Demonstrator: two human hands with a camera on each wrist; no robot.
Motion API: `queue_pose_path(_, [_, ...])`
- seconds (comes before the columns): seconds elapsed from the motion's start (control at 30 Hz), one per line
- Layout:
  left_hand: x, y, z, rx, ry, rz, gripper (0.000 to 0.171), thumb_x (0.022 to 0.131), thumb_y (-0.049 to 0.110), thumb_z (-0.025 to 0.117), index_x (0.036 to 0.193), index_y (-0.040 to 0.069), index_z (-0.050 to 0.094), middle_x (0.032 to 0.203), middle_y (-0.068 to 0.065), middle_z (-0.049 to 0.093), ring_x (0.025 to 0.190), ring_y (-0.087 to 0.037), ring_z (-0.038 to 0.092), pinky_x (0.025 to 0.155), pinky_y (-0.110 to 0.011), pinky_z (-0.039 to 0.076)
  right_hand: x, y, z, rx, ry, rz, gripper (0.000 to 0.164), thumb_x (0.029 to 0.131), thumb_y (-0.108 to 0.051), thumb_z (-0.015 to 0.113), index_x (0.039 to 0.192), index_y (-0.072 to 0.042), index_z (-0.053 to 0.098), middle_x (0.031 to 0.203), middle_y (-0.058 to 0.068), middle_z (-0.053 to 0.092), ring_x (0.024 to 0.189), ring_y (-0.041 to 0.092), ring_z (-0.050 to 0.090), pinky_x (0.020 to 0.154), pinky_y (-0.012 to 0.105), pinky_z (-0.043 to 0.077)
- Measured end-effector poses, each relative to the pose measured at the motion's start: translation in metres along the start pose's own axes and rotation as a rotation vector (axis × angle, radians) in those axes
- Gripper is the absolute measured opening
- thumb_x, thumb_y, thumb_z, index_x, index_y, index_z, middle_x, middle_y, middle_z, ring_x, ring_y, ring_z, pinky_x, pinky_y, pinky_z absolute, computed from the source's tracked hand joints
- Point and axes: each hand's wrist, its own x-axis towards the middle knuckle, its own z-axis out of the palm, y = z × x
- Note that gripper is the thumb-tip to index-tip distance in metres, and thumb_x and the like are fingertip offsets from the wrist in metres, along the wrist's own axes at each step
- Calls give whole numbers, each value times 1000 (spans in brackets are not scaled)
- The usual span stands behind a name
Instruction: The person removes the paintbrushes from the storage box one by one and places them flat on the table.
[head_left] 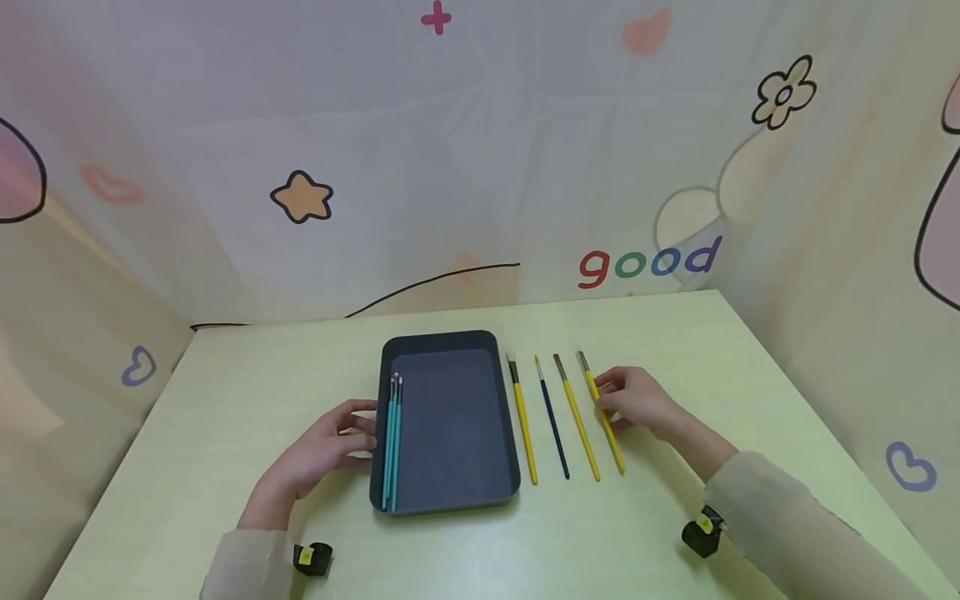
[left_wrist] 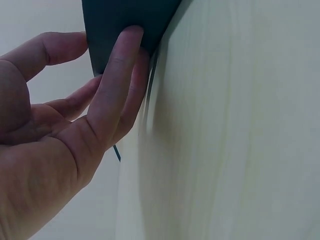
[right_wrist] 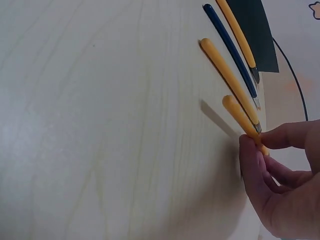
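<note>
A dark grey rectangular tray lies on the table, with a few slim teal paintbrushes along its left inner side. My left hand rests its fingertips against the tray's left outer wall; the left wrist view shows the fingers touching that wall. To the right of the tray, my right hand pinches the rightmost yellow paintbrush around its middle, between thumb and fingers. In the right wrist view this brush's handle end stands apart from its shadow, slightly raised.
Between the tray and my right hand lie a yellow brush with a dark ferrule, a dark blue brush and another yellow brush, roughly side by side. A printed cloth hangs behind the pale table.
</note>
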Motion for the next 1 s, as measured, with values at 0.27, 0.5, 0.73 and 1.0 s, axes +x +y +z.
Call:
queue_pose_path(0.27, [1,0,1,-9,-18,10,60,99,8,59,153,-2,36,129,-26,50,103,-30,60,86,-47,60,-2,4,0,-133,57,-35,36,89,1,68,123,11,61,100,15,61,76,22,60,60,32,61])
queue_pose_path(0.5, [1,0,1,-17,-9,8,59,99,7,58,153,-2,35,130,-26,50,103,-31,60,87,-47,60,-3,0,-1,-199,77,-56,36,89,2,68,123,11,60,95,12,59,67,19,57,56,31,59])
queue_pose_path(0.73, [2,0,1,-19,-14,13,59,99,7,58,153,-2,35,129,-26,51,103,-30,61,86,-46,60,-5,0,-3,-244,75,-100,41,92,-1,67,128,14,55,92,12,59,59,17,57,55,30,58])
queue_pose_path(1.0, [1,-1,2,-27,-11,14,60,99,6,58,153,-3,35,127,-25,51,101,-29,61,86,-46,60,-5,-10,0,-316,129,-271,36,95,-8,65,125,12,59,89,9,62,67,18,55,56,29,47])
